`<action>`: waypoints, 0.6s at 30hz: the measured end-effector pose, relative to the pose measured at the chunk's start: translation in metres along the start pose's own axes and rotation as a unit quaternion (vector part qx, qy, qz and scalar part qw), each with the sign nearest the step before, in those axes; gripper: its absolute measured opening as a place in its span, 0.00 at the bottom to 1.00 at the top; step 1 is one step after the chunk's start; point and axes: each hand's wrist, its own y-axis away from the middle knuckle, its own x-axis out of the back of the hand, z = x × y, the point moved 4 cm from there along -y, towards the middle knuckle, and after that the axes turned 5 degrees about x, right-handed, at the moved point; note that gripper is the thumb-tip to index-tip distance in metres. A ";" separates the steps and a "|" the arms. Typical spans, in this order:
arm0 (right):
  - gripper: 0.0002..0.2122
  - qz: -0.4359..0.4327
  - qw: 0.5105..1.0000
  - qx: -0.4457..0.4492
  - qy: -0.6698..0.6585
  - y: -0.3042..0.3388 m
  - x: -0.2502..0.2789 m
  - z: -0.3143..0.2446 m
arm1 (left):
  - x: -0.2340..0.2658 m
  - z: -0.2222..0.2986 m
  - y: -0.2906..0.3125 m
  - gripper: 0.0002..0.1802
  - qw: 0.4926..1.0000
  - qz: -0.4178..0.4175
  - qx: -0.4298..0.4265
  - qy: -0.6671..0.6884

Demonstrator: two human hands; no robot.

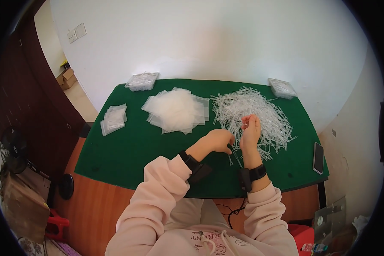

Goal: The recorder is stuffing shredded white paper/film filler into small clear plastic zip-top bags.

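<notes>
A large heap of thin clear plastic sticks with small looped ends (269,115) lies on the right half of the green table. My left hand (217,140) is closed at the heap's near left edge, and a few clear sticks (231,158) poke out below its fingers. Just to its right, my right hand (251,131) is raised over the heap with fingers curled together; what they pinch is too small to make out. Left of the heap, flat translucent plastic bags (177,110) lie spread in a pile. Several filled bags (114,118) are stacked at the left.
Clear packs stand at the back left (142,81) and back right (282,88) of the green-covered table (128,158). A phone (318,158) rests at the right edge. Behind is a white wall. A black fan (15,149) stands at the left, near a dark door (30,85).
</notes>
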 end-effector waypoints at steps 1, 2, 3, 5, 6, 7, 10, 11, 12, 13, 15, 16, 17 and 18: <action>0.10 0.011 1.000 0.007 -0.011 0.001 -0.001 0.001 | -0.002 0.002 0.000 0.13 0.999 0.006 -0.042 0.010; 0.10 0.022 0.999 0.015 -0.022 0.001 -0.003 0.001 | -0.003 0.001 -0.001 0.13 0.999 0.006 -0.042 0.010; 0.10 0.022 0.999 0.013 -0.022 0.004 -0.006 -0.001 | -0.005 0.001 0.000 0.13 0.998 -0.013 -0.055 0.004; 0.10 0.016 0.997 -0.029 -0.073 0.010 -0.017 -0.009 | -0.007 0.000 0.002 0.13 0.995 -0.050 -0.080 -0.008; 0.10 0.013 0.994 -0.050 -0.098 0.012 -0.019 -0.010 | -0.007 -0.001 0.001 0.13 0.996 -0.050 -0.079 -0.007; 0.10 0.013 0.994 -0.051 -0.098 0.013 -0.018 -0.010 | -0.008 -0.002 0.000 0.13 0.995 -0.075 -0.066 0.007; 0.10 -0.077 0.993 -0.058 -0.073 0.014 -0.017 -0.013 | -0.013 -0.008 -0.005 0.12 0.991 -0.122 -0.044 0.033; 0.10 -0.077 0.993 -0.058 -0.073 0.013 -0.017 -0.014 | -0.012 -0.008 -0.006 0.11 0.991 -0.116 -0.055 0.046; 0.10 -0.074 0.993 -0.061 -0.072 0.013 -0.017 -0.014 | -0.012 -0.009 -0.007 0.10 0.990 -0.110 -0.066 0.058; 0.10 -0.071 0.993 -0.066 -0.072 0.013 -0.017 -0.014 | -0.014 -0.011 -0.008 0.08 0.989 -0.105 -0.076 0.071; 0.10 -0.070 0.992 -0.070 -0.073 0.013 -0.017 -0.013 | -0.018 -0.017 -0.010 0.07 0.995 -0.062 -0.063 0.054; 0.10 -0.063 0.993 -0.070 -0.069 0.012 -0.017 -0.011 | -0.018 -0.019 -0.010 0.06 0.998 -0.020 -0.050 0.038; 0.10 -0.056 0.994 -0.071 -0.065 0.012 -0.017 -0.009 | -0.018 -0.023 -0.011 0.06 0.999 0.023 -0.036 0.021; 0.10 -0.047 0.995 -0.071 -0.058 0.011 -0.014 -0.009 | -0.015 -0.020 -0.011 0.06 0.999 0.022 -0.037 0.022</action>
